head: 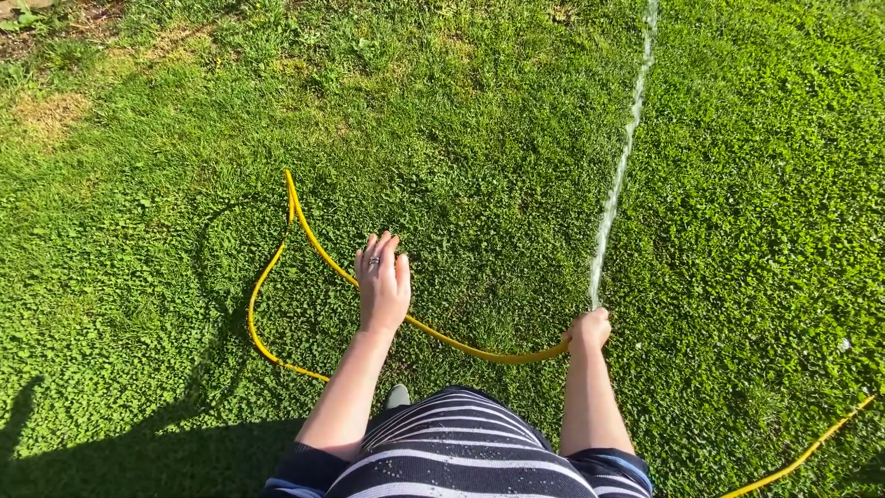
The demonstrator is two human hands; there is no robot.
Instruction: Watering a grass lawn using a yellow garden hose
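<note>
**A:** Over at nine o'clock, what's on the grass?

**B:** Lawn [138, 277], bright green, dark shadow at seven o'clock along the bottom edge. Bare brownish patch up at eleven o'clock. Then the yellow hose [277, 267]: it loops on the grass left of centre, peaks around ten o'clock from the middle, curls down and back toward the person's feet.

**A:** Left hand?

**B:** Left hand [383, 281], near dead centre, palm down, fingers straight and close together, ring on one finger. Flat open, gripping nothing. The hose passes under or just behind it; can't tell if it touches.

**A:** Hose after that?

**B:** Runs from the left hand's wrist area toward four o'clock, sags in a shallow curve, rises into the right hand.

**A:** Right hand?

**B:** Right hand [588, 330], at about four o'clock from centre, curled into a closed fist around the hose end. Nozzle itself hidden by the fingers.

**A:** Water?

**B:** Thin water stream [619, 175] leaves the fist and goes straight toward twelve o'clock, slightly right, out past the top edge.

**A:** Anything else?

**B:** Striped top [461, 452], dark and white, at six o'clock, a shoe tip [397, 396] just above it. More yellow hose at five o'clock, bottom right corner, lying on the grass well apart from the hands.
</note>
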